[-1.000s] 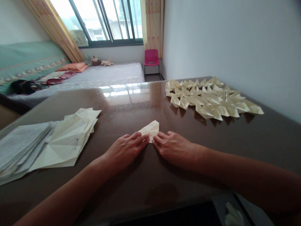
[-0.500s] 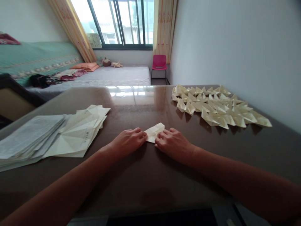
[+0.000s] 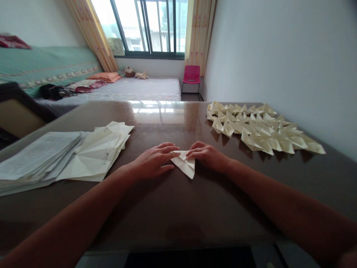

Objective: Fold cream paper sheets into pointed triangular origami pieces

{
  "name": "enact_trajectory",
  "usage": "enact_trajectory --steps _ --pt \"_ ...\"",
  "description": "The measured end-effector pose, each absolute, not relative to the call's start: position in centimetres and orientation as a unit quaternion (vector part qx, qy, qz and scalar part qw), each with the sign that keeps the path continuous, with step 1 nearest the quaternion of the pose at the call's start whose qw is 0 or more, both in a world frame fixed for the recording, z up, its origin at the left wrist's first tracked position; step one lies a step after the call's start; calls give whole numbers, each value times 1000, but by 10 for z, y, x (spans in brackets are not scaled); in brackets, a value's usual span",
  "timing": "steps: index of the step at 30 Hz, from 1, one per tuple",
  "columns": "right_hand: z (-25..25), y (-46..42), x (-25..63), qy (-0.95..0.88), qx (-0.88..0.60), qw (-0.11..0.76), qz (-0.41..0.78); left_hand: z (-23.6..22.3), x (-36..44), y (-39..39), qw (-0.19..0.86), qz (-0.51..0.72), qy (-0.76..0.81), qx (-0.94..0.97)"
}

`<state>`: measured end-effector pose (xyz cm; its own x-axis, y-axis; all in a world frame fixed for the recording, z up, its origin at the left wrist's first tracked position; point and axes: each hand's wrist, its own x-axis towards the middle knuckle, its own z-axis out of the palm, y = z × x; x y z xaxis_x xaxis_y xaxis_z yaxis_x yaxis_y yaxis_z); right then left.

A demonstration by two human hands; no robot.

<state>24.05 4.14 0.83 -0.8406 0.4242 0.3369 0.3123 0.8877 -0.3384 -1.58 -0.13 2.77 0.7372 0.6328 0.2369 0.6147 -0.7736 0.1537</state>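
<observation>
A small piece of folded cream paper (image 3: 186,166) lies on the table between my hands, with one point toward me. My left hand (image 3: 155,160) is open, fingers stretched out and thumb apart, with its fingertips touching the paper's left corner. Closed at the upper right edge of the paper, my right hand (image 3: 205,155) has its fingers bent and pressed together on it; the thumb is hidden. Far to the right stand several rows of folded paper boats (image 3: 260,128). On the left rests a stack of creased cream sheets (image 3: 92,158).
Printed pages (image 3: 39,152) overlap the sheets at the left. The glossy brown table (image 3: 167,216) reflects the window (image 3: 150,29). Beyond it are a bed (image 3: 150,89) and a pink chair (image 3: 192,74); a white wall (image 3: 279,56) runs along the right.
The folded paper has turned, so a point now faces me. My left hand's fingers have straightened and spread. My right hand has shifted slightly up and away from me.
</observation>
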Motion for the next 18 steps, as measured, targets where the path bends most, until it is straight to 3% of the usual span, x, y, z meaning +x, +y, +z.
enact_trajectory --steps 3,11,18 --pt "1 51 238 -946 -172 219 166 20 -21 8 52 117 318 939" --pt "11 45 245 -957 -211 154 128 23 -17 4 19 88 291 952" --pt "29 23 250 -960 -238 104 110 20 -3 -10 -100 62 297 948"
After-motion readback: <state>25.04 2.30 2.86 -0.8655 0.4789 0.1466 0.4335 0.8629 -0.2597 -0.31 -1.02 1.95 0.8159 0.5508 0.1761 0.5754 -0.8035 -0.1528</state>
